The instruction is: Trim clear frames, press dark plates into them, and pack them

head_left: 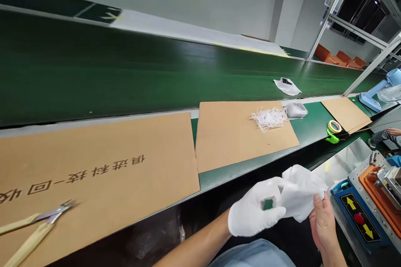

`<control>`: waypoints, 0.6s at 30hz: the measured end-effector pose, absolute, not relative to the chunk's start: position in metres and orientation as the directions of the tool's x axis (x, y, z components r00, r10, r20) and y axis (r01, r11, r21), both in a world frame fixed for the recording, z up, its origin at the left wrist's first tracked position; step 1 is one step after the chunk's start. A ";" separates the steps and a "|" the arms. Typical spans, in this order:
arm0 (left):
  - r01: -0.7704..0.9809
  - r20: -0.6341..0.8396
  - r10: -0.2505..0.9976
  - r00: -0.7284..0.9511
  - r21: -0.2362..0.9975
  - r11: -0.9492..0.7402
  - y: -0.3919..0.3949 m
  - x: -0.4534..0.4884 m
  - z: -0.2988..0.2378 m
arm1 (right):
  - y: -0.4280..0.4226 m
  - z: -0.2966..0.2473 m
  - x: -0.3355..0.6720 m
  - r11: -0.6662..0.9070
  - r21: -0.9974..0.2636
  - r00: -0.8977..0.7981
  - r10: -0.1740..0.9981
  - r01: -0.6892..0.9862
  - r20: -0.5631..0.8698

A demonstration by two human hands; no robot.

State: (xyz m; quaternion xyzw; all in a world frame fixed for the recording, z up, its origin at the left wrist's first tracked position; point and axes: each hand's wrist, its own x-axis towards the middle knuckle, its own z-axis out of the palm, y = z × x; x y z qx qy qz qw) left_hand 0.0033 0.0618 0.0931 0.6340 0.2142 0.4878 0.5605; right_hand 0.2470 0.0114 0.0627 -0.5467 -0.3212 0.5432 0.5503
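Head: cardboard [94, 146], inverted Chinese print; left hand [253, 213], right hand [322, 223] grip cloth [302, 192].

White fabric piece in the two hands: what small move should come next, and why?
Probably spread the white fabric piece open with the left hand so the right hand can slide in. The left hand is gloved, the right is bare, and both grip the crumpled piece, which looks like a second glove.
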 end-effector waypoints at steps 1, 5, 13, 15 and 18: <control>-0.256 0.377 0.786 0.490 0.924 -0.284 0.063 0.003 0.097 | 0.011 0.063 0.248 -0.190 -0.952 0.207 0.948 -0.240 -0.241; -0.072 0.266 0.692 0.671 0.952 -0.296 0.073 0.001 0.107 | 0.008 0.065 0.257 -0.171 -0.956 0.241 0.943 -0.237 -0.229; 0.177 0.000 0.845 0.534 0.978 -0.112 0.084 0.027 0.101 | 0.002 0.059 0.271 -0.192 -0.940 0.218 0.941 -0.281 -0.258; 0.018 -0.023 0.817 0.576 1.000 0.015 0.085 0.030 0.104 | 0.002 0.055 0.274 -0.205 -0.938 0.219 0.937 -0.279 -0.271; -0.157 0.080 0.818 0.569 0.988 0.013 0.088 0.027 0.104 | 0.004 0.051 0.279 -0.241 -0.928 0.206 0.930 -0.283 -0.304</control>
